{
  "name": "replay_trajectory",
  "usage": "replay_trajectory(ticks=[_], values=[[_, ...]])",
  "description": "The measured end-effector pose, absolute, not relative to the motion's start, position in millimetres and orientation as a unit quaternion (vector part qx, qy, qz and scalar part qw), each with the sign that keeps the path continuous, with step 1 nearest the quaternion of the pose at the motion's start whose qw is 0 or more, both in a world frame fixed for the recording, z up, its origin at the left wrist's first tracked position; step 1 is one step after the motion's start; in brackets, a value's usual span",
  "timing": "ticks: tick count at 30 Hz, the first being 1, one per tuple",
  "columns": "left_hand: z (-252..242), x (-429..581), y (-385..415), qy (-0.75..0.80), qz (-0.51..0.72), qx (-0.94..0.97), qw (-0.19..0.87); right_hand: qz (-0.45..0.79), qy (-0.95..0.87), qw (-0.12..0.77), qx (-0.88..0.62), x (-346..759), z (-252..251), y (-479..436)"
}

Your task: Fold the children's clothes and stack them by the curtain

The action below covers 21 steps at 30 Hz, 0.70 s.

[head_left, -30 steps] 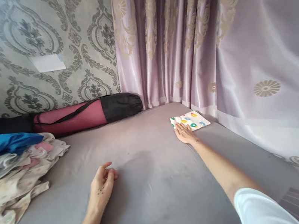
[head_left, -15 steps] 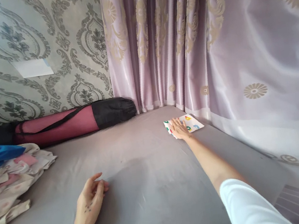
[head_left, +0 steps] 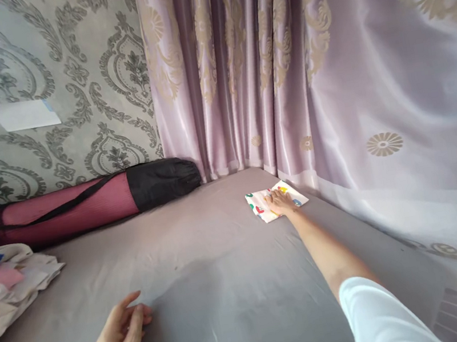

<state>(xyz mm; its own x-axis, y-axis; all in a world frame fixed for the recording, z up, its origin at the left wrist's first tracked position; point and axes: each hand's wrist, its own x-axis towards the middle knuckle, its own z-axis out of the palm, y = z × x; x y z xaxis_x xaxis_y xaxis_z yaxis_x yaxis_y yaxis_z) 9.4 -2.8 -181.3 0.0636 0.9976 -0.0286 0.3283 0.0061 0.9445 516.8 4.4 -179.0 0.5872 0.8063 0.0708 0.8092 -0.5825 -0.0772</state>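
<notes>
My right hand [head_left: 281, 202] lies flat on a folded white cloth [head_left: 258, 203] printed with colourful shapes. Its fingers are stretched out and cover the middle of the cloth, which rests on the grey sheet [head_left: 207, 255] near the curtain. Lower left, my left hand [head_left: 117, 340] hovers over or rests on the sheet with loosely curled, slightly parted fingers and nothing in it; whether it touches the sheet I cannot tell. Small dark marks show on the back of that hand.
A heap of clothes [head_left: 16, 285], white, pink and blue, lies at the left. Behind it a pink and black rolled bag [head_left: 87, 208] runs along the patterned wall [head_left: 112, 97]. Lilac curtains [head_left: 231, 78] hang at the back and right.
My right hand has slid across the cloth toward its right part, uncovering more of the left. The view has turned slightly right, so the clothes and my left hand appear further left.
</notes>
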Motion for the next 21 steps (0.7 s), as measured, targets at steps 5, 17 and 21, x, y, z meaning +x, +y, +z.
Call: replay_trajectory(ticks=[5,17,21], values=[[-181,10,-2,0.562,0.4,0.587,0.424,-0.014,-0.363,0.079,-0.928,527,-182,3],[-180,14,-2,0.561,0.391,0.602,0.412,-0.066,-0.427,0.077,-0.899,502,-176,12],[-176,16,-3,0.558,0.394,0.599,0.417,0.003,-0.549,0.024,-0.836,481,-177,20]])
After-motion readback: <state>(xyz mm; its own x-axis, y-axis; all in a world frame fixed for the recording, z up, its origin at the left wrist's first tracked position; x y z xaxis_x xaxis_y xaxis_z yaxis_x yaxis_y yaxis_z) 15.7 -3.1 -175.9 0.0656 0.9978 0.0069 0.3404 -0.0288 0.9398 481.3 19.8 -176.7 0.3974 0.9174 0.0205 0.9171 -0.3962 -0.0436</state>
